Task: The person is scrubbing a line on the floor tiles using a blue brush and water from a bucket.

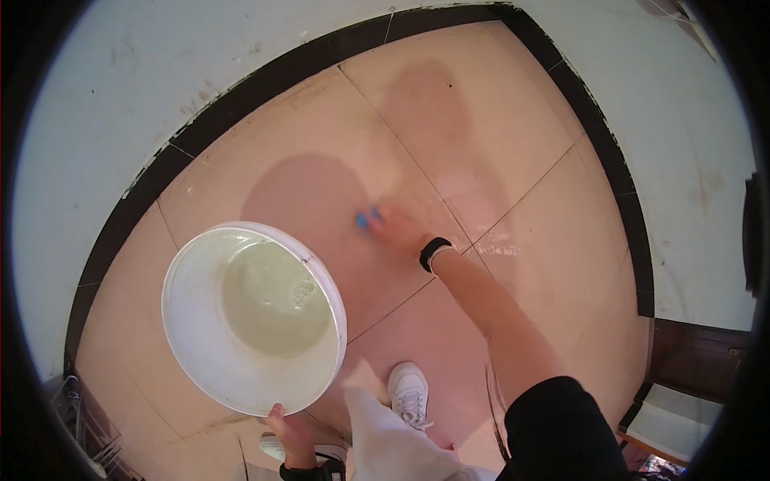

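My left hand grips the near rim of a white plastic bucket, thumb over the edge. Pale, cloudy liquid lies in the bucket, with a patch of small bubbles on its surface. Whether the bucket's base touches the floor is hidden. My right hand reaches out past the bucket's right side, low over the tiled floor. Between its fingers is a small blue thing, too blurred to name. A black band and a thin pale one circle that wrist.
Beige floor tiles show wet, shiny patches right of my hand. Dark skirting runs along white walls that meet in a far corner. A metal rack stands at lower left, a dark wooden doorway base at right. My white shoe is beside the bucket.
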A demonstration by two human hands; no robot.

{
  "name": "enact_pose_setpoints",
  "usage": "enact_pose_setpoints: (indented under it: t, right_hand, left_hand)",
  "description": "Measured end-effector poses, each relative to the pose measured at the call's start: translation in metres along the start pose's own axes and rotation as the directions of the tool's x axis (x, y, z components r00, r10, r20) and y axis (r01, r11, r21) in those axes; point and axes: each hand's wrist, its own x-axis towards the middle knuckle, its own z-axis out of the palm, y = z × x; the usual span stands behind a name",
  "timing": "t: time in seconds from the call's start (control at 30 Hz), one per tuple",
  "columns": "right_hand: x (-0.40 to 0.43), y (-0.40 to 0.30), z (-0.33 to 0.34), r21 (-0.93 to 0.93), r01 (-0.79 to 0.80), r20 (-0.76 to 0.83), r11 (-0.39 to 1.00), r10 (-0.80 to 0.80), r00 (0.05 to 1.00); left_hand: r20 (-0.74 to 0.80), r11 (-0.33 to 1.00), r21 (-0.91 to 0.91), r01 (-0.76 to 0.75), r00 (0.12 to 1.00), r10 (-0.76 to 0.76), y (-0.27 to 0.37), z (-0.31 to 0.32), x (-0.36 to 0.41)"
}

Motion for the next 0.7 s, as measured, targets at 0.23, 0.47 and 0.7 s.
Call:
enact_pose_setpoints:
  t: [0.23,0.47,0.7]
  right_hand:
    - [0.003,0.032,0.079,-0.322,0.216,-0.154,0.922,-0.276,0.949]
    - [0.026,0.041,0.066,-0.298,-0.176,-0.45,0.938,0.024,0.893]
    - [-0.054,0.074,0.034,-0.161,-0.2,-0.485,0.967,0.099,0.869]
  left_hand:
    - [0.093,1.0,-0.008,-0.008,0.996,0.008,-0.005,0.006,0.005]
    - [0.079,0.998,-0.038,0.058,0.995,-0.055,0.008,0.02,-0.005]
    - [0.281,0.387,0.885,-0.259,0.96,-0.002,-0.044,-0.071,0.028]
